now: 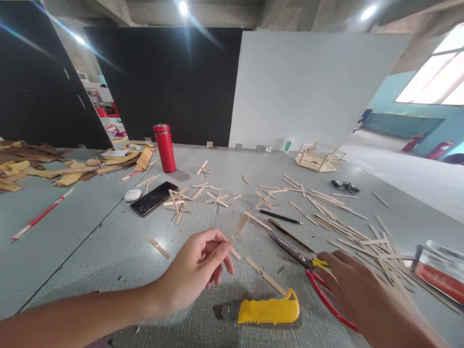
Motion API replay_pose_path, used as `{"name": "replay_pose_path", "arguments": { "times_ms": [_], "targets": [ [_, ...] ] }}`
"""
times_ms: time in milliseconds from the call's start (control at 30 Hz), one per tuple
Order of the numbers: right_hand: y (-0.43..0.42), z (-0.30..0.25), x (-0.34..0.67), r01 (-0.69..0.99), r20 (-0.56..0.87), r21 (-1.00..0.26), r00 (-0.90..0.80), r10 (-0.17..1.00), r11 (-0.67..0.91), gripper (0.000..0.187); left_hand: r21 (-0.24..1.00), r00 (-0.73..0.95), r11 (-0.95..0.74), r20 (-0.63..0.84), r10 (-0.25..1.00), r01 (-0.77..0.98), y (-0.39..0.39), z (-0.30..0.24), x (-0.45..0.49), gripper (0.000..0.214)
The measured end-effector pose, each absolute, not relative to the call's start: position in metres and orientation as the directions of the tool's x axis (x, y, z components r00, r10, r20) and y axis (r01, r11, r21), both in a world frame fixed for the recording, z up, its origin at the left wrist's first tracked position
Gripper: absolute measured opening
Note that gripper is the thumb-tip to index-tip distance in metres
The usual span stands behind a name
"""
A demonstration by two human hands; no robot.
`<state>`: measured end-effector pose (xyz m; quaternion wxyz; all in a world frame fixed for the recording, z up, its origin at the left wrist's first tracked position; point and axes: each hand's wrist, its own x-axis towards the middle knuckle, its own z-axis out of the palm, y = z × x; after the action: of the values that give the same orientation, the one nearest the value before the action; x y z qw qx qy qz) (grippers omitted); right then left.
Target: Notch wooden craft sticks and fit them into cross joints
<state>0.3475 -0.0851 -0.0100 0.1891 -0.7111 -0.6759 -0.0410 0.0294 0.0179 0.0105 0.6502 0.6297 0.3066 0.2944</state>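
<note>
Sticks (340, 227) lie mostly loose across the table (108, 251), a few crossed, and one frame (319, 157) stands built at the far edge. Left hand (197, 270) pinches a stick (242, 222). Right hand (350, 285) covers the cutters (308, 263), grip unclear.

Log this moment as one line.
left hand pinches wooden stick | right hand touches red-handled pliers | yellow knife lies between hands
</note>
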Motion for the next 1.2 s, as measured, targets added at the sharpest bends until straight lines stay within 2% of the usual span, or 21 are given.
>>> {"name": "replay_pose_path", "arguments": {
  "times_ms": [67,167,300,500,633,833,1000,1100,1200],
  "targets": [
    [-0.077,0.001,0.316,0.949,0.275,-0.308,0.017,0.961,0.071,0.029,1.000,0.619,0.014,-0.001,0.786,-0.017,0.017,0.007,0.032,0.030],
    [-0.056,0.009,0.271,0.879,0.175,-0.420,-0.166,0.971,0.226,0.026,0.996,0.552,0.027,0.023,0.833,-0.082,0.017,0.004,0.035,0.029],
    [-0.022,0.004,0.233,0.860,0.244,-0.415,-0.209,0.947,0.297,0.016,0.988,0.465,0.032,0.042,0.884,-0.150,0.022,0.009,0.036,0.030],
    [0.003,0.005,0.203,0.810,0.292,-0.438,-0.281,0.914,0.389,0.024,0.961,0.229,0.032,0.033,0.973,-0.274,0.037,0.018,0.028,0.024],
    [0.008,0.002,0.192,0.766,0.282,-0.481,-0.326,0.902,0.427,0.026,0.956,0.227,0.081,-0.016,0.974,-0.281,0.043,0.016,0.025,0.021],
    [0.002,-0.001,0.202,0.720,0.262,-0.617,-0.192,0.946,0.317,0.022,0.968,0.346,0.108,-0.023,0.938,-0.228,0.034,0.015,0.025,0.022],
    [-0.014,0.016,0.226,0.606,0.213,-0.772,-0.042,0.976,0.195,0.013,0.972,0.469,0.143,-0.039,0.883,-0.188,0.025,0.018,0.028,0.025],
    [-0.031,0.024,0.239,0.500,0.222,-0.850,0.057,0.973,0.165,0.018,0.975,0.543,0.158,-0.050,0.838,-0.153,0.020,0.016,0.028,0.028],
    [-0.049,0.025,0.247,0.402,0.255,-0.904,0.234,0.938,0.145,0.024,0.986,0.605,0.125,-0.033,0.795,-0.110,0.015,0.014,0.026,0.031]
  ]
}}
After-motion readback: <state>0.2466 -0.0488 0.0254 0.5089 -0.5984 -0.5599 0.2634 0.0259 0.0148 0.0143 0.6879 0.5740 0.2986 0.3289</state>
